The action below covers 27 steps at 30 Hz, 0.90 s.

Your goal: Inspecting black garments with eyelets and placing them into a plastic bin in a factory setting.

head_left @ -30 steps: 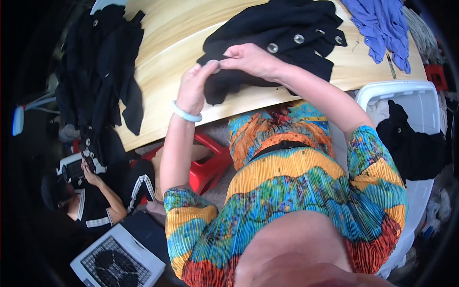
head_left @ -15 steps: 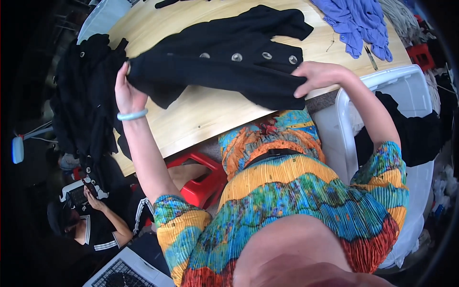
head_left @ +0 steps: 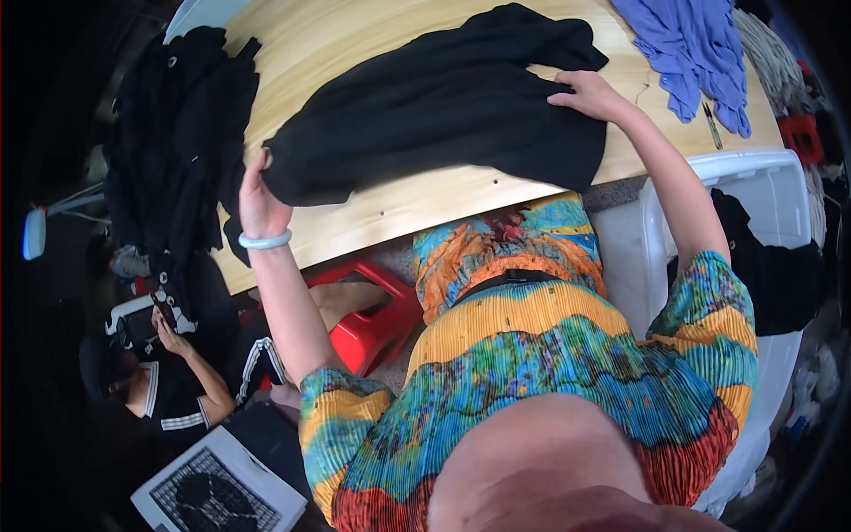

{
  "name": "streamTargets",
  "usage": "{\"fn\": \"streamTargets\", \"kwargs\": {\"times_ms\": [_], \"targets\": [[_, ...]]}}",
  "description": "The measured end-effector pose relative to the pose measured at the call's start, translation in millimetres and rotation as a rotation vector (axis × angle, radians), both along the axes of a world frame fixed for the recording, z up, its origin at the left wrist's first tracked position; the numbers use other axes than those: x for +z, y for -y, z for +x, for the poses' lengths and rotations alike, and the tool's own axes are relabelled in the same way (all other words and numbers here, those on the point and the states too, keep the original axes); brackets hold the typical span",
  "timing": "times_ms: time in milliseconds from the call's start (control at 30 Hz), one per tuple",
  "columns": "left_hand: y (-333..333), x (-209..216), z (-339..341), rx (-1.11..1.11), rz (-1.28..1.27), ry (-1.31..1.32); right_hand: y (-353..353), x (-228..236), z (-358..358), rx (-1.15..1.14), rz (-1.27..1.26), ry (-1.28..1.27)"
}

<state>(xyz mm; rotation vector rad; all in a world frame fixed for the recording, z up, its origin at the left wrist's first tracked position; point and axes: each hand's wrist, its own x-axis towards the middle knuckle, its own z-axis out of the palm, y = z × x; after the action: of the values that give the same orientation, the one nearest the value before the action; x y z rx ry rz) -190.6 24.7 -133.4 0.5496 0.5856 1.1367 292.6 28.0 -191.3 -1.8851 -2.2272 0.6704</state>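
Note:
A black garment (head_left: 443,124) with a sleeve at its far right lies spread across the wooden table in front of me. My left hand (head_left: 263,202), with a pale bangle at the wrist, is closed on its left end beside a small button. At the garment's far right edge, below the sleeve, my right hand (head_left: 589,95) pinches the cloth; part of its fingers is hidden. The row of large buttons on the garment does not show.
More black clothes (head_left: 182,133) hang over the table's left edge. A purple garment (head_left: 687,53) and thread snips (head_left: 712,126) lie at the far right. A white plastic bin (head_left: 656,239) with black cloth stands at right. A red stool (head_left: 372,324) and a seated person (head_left: 186,381) are at left.
My right hand has moved up and away from me with the garment's edge. The cloth has turned flatter onto the table, and its large buttons have gone out of sight.

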Motion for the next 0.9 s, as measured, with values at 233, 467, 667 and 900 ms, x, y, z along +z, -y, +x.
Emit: {"fn": "streamTargets", "kwargs": {"times_ms": [233, 467, 667, 900], "targets": [[60, 69, 0, 0.067, 0.189, 0.033, -4, 129, 54, -0.132, 0.369, -0.569], [52, -69, 63, 0.078, -0.31, -0.308, -59, 82, 48, -0.061, 0.322, 0.337], [69, -71, 47, -0.016, -0.268, -0.34, -10, 41, -115, 0.424, 0.474, -0.275], [64, -42, 50, 0.14, 0.127, -1.55, 21, 14, -178, 0.535, 0.65, -0.175]]}}
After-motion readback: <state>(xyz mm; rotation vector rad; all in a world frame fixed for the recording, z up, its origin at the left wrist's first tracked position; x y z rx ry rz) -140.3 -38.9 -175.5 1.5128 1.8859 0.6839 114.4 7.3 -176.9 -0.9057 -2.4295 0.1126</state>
